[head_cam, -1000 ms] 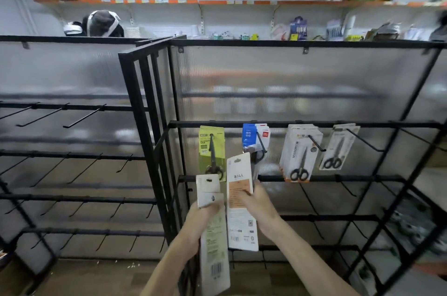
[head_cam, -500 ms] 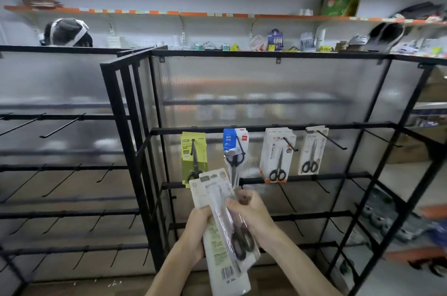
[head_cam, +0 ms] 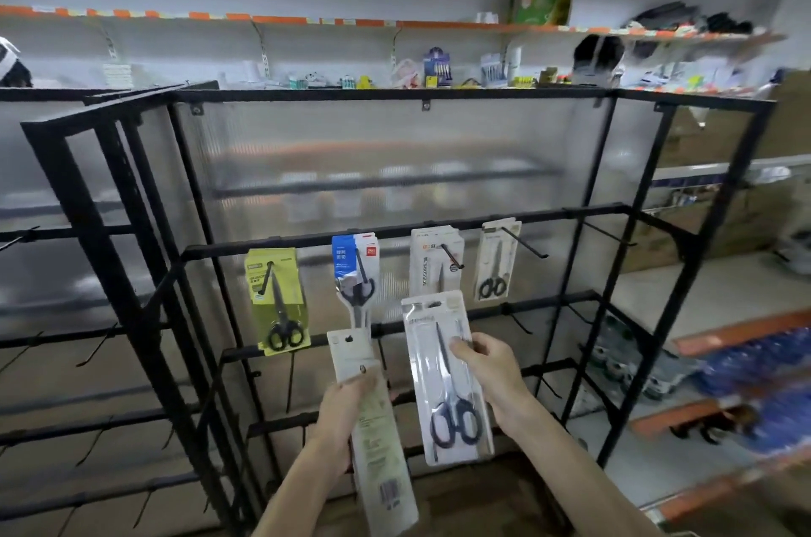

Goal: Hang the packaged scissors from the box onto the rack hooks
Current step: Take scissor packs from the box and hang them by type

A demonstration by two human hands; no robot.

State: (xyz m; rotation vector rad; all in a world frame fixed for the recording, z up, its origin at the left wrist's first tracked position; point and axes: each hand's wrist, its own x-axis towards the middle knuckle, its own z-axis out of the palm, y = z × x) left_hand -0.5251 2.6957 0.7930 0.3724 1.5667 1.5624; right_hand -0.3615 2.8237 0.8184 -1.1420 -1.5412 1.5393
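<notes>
Hanging step: right hand point(head_cam: 488, 376) gripping clear scissors pack point(head_cam: 432, 361) below the hung row point(head_cam: 275, 299), left hand point(head_cam: 346, 410) gripping second pack point(head_cam: 382, 462) to its left; next, likely threading its hole onto a hook point(head_cam: 526, 243).

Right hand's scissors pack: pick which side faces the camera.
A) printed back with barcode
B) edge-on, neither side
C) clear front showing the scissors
C: the right pack held by the right hand shows black-handled scissors through its clear front; the barcode back is on the left pack in the left hand.
</notes>
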